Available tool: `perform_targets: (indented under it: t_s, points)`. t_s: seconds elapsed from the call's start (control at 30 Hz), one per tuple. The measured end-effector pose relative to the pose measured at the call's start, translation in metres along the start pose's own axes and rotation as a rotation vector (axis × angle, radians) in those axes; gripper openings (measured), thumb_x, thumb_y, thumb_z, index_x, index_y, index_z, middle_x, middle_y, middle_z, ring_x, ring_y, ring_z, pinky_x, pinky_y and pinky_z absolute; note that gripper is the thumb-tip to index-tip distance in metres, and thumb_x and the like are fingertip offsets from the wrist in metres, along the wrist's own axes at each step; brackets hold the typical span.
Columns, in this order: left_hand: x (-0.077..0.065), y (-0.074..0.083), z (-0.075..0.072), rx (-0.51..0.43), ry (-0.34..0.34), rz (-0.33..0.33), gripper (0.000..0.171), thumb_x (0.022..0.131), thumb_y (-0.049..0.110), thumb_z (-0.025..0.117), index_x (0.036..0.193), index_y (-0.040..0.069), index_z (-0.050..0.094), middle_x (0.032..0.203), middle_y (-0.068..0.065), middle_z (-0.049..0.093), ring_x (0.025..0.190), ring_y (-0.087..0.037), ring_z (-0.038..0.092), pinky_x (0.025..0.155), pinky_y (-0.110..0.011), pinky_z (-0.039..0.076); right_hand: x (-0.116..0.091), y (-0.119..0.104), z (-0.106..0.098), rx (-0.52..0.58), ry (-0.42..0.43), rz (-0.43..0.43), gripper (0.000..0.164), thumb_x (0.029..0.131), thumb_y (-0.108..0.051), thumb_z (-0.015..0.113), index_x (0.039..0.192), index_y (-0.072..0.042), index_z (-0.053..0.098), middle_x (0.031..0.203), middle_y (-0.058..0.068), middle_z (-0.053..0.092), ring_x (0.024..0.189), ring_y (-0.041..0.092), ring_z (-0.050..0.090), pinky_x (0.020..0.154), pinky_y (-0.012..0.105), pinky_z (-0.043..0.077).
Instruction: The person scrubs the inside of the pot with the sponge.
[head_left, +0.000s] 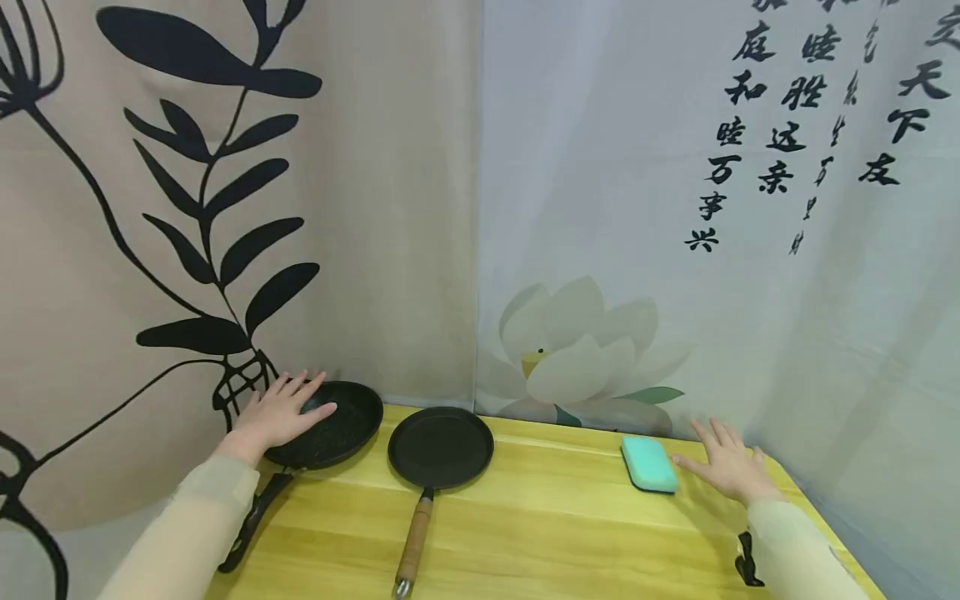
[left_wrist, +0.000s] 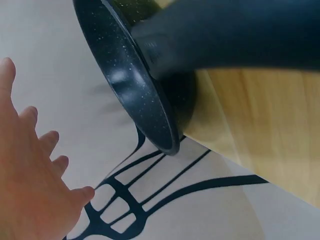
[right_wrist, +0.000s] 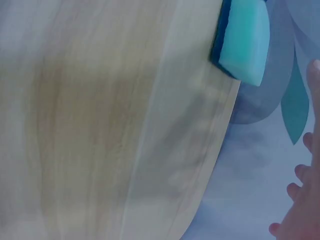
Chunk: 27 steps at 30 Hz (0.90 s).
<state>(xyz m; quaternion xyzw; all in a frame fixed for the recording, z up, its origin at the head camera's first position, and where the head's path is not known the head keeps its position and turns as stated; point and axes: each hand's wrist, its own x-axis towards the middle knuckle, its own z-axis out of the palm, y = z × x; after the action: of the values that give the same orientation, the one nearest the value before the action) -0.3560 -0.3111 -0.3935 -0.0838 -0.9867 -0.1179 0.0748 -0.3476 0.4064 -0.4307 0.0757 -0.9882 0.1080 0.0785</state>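
My left hand (head_left: 279, 417) is spread over the deep black frying pan (head_left: 341, 429) at the back left. In the left wrist view its fingers stand apart from the speckled pan (left_wrist: 127, 75), holding nothing. Beside that pan lies a flat black pan (head_left: 441, 447) with a wooden handle (head_left: 414, 537) pointing at me. Over at the right, my right hand (head_left: 729, 467) hovers with fingers spread, just right of a turquoise sponge (head_left: 648, 464) with a dark underside. The right wrist view shows the sponge (right_wrist: 245, 40) near the table edge, away from the fingers.
The wooden table (head_left: 555, 517) ends at a back edge against hanging cloth (head_left: 390, 208) printed with leaves and writing. The deep pan's black handle (head_left: 255, 521) points toward the front left. A small black object (head_left: 747, 560) lies partly hidden by the right sleeve.
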Motion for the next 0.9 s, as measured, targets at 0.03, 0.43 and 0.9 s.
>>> perform_targets:
  t_s: [0.03, 0.43, 0.9]
  points:
    - [0.000, 0.000, -0.001, 0.008, 0.001, -0.004, 0.086, 0.092, 0.070, 0.038, 0.155, 0.013, 0.024, 0.156, -0.025, 0.018, 0.140, -0.050, 0.007, 0.101, -0.075, 0.003, 0.001, -0.001, 0.000, 0.003, 0.003, -0.006, 0.092, 0.091, -0.064, 0.052, 0.151, 0.000, 0.025, 0.150, 0.037, 0.013, 0.133, 0.058, 0.011, 0.089, 0.082, 0.005]
    - [-0.007, -0.001, -0.008, 0.027, 0.009, -0.009, 0.085, 0.093, 0.069, 0.038, 0.155, 0.012, 0.025, 0.156, -0.025, 0.018, 0.140, -0.051, 0.008, 0.100, -0.076, 0.005, 0.006, -0.009, 0.006, 0.014, 0.016, -0.032, 0.095, 0.088, -0.067, 0.053, 0.150, 0.001, 0.028, 0.150, 0.036, 0.016, 0.133, 0.058, 0.015, 0.091, 0.081, 0.007]
    - [0.001, 0.009, -0.007, 0.042, 0.027, 0.023, 0.086, 0.093, 0.071, 0.034, 0.153, 0.009, 0.028, 0.153, -0.028, 0.022, 0.138, -0.052, 0.013, 0.100, -0.075, 0.009, 0.001, -0.013, 0.010, 0.038, 0.042, -0.043, 0.094, 0.088, -0.065, 0.054, 0.148, 0.003, 0.031, 0.150, 0.035, 0.020, 0.132, 0.057, 0.020, 0.090, 0.081, 0.012]
